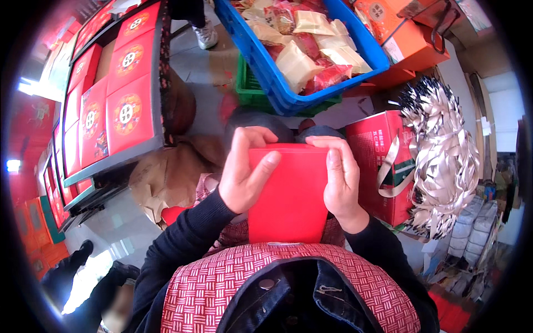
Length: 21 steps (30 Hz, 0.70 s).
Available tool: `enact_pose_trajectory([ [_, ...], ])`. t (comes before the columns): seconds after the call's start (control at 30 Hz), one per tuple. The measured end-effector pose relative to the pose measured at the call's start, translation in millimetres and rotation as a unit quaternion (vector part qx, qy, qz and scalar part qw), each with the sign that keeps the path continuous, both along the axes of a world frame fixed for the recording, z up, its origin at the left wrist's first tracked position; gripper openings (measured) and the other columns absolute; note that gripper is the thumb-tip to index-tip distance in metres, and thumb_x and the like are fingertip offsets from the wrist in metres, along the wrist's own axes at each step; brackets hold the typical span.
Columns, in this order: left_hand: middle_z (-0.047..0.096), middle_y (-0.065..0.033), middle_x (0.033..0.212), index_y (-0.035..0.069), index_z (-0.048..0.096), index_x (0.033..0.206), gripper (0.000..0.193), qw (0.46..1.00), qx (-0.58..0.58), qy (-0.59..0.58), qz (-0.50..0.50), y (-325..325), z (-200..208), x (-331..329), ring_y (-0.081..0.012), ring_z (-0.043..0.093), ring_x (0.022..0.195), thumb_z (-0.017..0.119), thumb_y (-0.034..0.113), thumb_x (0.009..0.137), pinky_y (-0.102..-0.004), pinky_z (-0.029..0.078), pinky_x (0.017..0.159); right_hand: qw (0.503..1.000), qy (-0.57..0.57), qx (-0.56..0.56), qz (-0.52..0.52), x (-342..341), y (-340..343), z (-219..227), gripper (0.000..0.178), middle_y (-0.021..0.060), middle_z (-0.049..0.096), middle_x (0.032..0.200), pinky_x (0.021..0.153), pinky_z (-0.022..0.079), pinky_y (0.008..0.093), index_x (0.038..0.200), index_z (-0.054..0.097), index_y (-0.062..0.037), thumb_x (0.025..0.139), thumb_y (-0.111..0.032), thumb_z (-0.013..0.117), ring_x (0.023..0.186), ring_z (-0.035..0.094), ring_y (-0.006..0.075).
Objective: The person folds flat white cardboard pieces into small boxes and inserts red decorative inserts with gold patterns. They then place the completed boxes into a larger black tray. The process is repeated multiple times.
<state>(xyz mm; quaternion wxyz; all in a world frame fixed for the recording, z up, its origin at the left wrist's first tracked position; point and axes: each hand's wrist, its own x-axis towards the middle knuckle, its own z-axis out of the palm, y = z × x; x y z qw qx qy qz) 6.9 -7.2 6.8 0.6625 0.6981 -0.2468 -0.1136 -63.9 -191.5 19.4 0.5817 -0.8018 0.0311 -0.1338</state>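
Observation:
A plain red box (287, 194) is held upright in front of my body, its lower end close to my checked apron (277, 251). My left hand (243, 169) grips its upper left side, the thumb lying along the red face and the fingers curled over the top edge. On the opposite side my right hand (342, 180) holds the upper right edge, with its thumb near the corner and the fingers bent around behind. The far side of the box is hidden from me.
Ahead stands a blue crate (266, 75) of wrapped packets on a green crate (249, 83). Printed red boxes (129, 114) fill a rack at left. To the right are a red carton (371, 183) and a bundle of pale ribbon handles (444, 161). A brown paper bag (161, 177) slumps at left.

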Motion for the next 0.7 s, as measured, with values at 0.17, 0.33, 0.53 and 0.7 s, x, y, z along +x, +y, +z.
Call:
enact_pose_trajectory([
  [0.17,0.051,-0.0157,0.116,0.004,0.040,0.101,0.031,0.997,-0.078,0.004,-0.009,-3.6,-5.9,0.7,-0.0193,0.049,0.105,0.066,0.008,0.085,-0.0330,0.038,0.096,1.000,-0.016,0.013,-0.015,-0.4,1.0,2.0,0.028,0.0142,0.063,0.106,0.090,0.044,0.0306,0.100,0.056,0.0020,0.103,-0.018,0.036,0.099,0.060,0.0216],
  [0.33,0.054,-0.0145,0.116,0.002,0.048,0.099,0.024,0.999,-0.034,0.002,0.013,3.3,-4.0,-3.7,-0.0194,0.052,0.106,0.067,0.007,0.084,-0.0323,0.040,0.095,1.000,-0.009,0.015,-0.005,2.6,6.3,0.2,0.029,0.0140,0.063,0.107,0.093,0.043,0.0315,0.103,0.057,0.0030,0.102,-0.017,0.035,0.102,0.058,0.0212],
  [0.53,0.059,-0.0096,0.109,0.001,0.057,0.097,0.013,0.994,-0.075,0.074,0.005,1.2,-7.8,-4.0,-0.0152,0.054,0.105,0.063,0.009,0.089,-0.0310,0.042,0.093,0.989,-0.026,0.093,0.115,1.8,-33.3,5.6,0.037,0.0179,0.049,0.135,0.105,0.035,0.0410,0.131,0.046,0.0006,0.095,-0.010,0.042,0.125,0.047,0.0285],
  [0.7,0.062,-0.0045,0.092,0.002,0.058,0.098,0.013,0.972,-0.138,0.174,0.081,12.6,-13.4,-4.0,-0.0095,0.059,0.086,0.063,0.012,0.091,-0.0255,0.049,0.078,0.808,-0.257,-0.482,0.221,13.3,-49.9,22.8,0.047,0.0103,0.046,0.142,0.110,0.029,0.0530,0.126,0.056,-0.0114,0.080,-0.003,0.059,0.134,0.039,0.0344],
])
